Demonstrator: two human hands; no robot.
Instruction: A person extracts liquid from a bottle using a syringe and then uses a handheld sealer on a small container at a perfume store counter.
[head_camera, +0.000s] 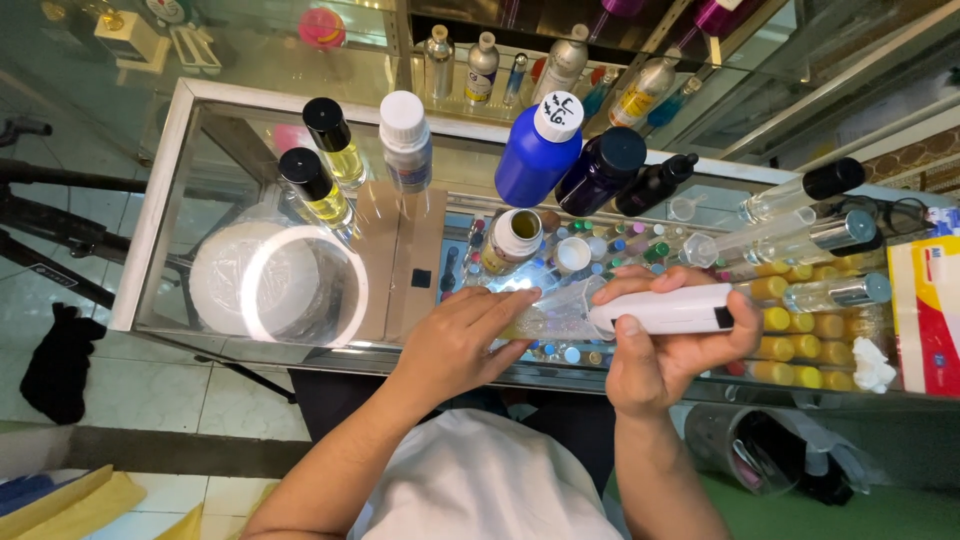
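Over a glass display counter (170, 190), the right hand (665, 350) is clenched around a white pen-shaped device (665, 310), thumb pressed on its top side and its rounded tip pointing left. That tip meets a small clear bottle (555, 318) lying on its side, which the left hand (460, 335) grasps from the left with fingers laid along it; the bottle sits just above the counter's near edge, between the two hands. Behind the hands a small open jar (515, 238) with a pale label stands closest, with a white cap (573, 254) just to its right. Further back stand a blue bottle with a white cap (540, 150), a dark navy bottle (600, 168) and a black dropper bottle (655, 183), touching or nearly so. To the left rise a white-capped bottle (405, 140) and two yellow-filled bottles with black caps (320, 180). A round white lid-like disc (275, 280) lies at the left end. To the right, long clear spray tubes (800, 225) lie across the glass, above rows of small yellow-capped vials (800, 330) seen through it. A red and white box (930, 310) sits at the far right.
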